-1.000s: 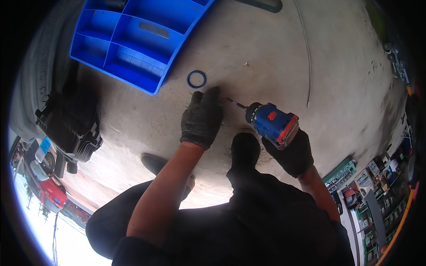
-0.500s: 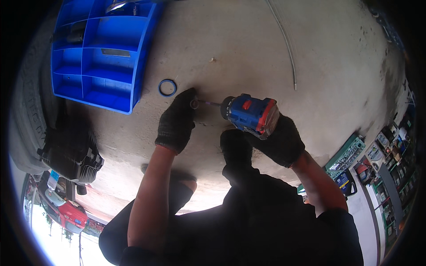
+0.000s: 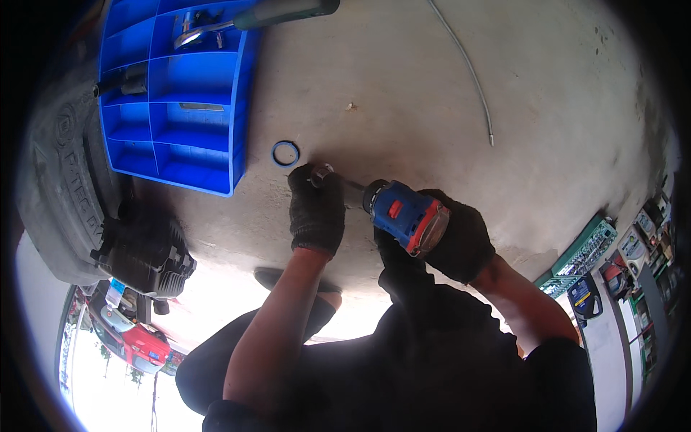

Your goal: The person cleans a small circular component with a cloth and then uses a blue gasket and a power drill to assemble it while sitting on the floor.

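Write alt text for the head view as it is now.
A gloved right hand holds a drill, its blurred bit pointing toward a small, shiny round part in the gloved left hand. Beyond, a blue ring lies on the floor, right of a divided blue tray.

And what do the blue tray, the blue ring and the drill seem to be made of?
The blue tray looks like moulded plastic, smooth and slightly glossy, its thin dividers and walls one even colour. The blue ring could be plastic or rubber; its smooth, fairly matte look leaves that open. The drill seems cased in hard, satin plastic, judging by its moulded-looking blue and red parts.
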Demonstrator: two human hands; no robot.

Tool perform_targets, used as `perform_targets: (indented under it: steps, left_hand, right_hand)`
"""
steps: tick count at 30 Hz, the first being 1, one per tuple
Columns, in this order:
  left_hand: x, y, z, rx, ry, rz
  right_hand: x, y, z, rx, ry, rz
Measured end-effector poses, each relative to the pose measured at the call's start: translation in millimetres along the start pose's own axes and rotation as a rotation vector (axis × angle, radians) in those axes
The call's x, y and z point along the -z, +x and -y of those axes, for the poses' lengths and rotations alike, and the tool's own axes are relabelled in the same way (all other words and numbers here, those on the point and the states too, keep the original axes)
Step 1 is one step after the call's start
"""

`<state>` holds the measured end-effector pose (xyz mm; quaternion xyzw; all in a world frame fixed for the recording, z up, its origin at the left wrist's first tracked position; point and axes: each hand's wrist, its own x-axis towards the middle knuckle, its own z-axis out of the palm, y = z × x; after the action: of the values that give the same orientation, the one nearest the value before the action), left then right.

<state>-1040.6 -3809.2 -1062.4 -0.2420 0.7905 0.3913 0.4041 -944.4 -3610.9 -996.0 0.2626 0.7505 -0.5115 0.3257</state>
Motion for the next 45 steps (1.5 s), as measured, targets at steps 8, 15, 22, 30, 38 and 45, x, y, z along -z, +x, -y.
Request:
perform_targets:
  steps: [8, 15, 22, 30, 38, 45]
  left_hand:
    - [12, -3, 8, 0.052, -0.365, 0.011]
    - [10, 4, 28, -0.091, -0.198, -0.059]
    - [15, -6, 16, 0.165, -0.395, 0.005]
    - [36, 15, 66, -0.203, -0.282, 0.220]
    - [31, 3, 19, 0.289, -0.788, 0.143]
    - [30, -4, 20, 0.318, -0.676, 0.222]
  right_hand:
    - [-1, -9, -2, 0.139, -0.091, -0.042]
    - [-1, -6, -3, 0.086, -0.103, -0.030]
    - [-5, -3, -7, 0.077, 0.012, 0.027]
    - [-8, -6, -3, 0.070, -0.024, 0.002]
    - [-12, -11, -6, 0.062, -0.087, -0.006]
    - [-12, -12, -4, 0.086, -0.096, -0.003]
